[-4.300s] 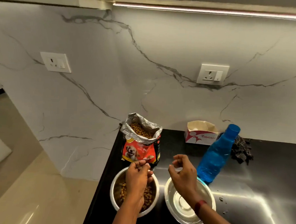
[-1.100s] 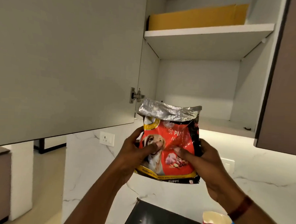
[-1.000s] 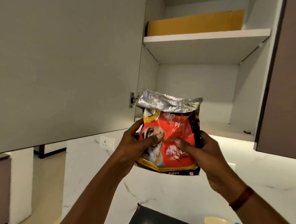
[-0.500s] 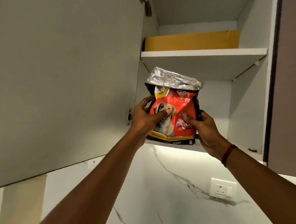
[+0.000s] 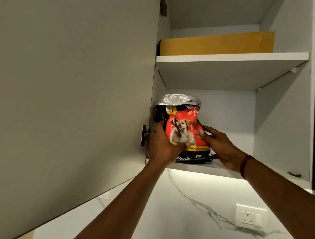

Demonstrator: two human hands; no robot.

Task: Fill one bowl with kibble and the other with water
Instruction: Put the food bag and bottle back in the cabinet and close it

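Two grips clasp kibble bag [image 5: 185,128] on lower shelf [image 5: 223,171]: left hand [image 5: 162,149], right hand [image 5: 219,148]; lettering partly covered.

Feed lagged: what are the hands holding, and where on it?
The kibble bag: left hand grips its lower left side, right hand its lower right side; its base sits on the lower shelf.

head view | looks up from below | near open wall cabinet [image 5: 280,125] | single view
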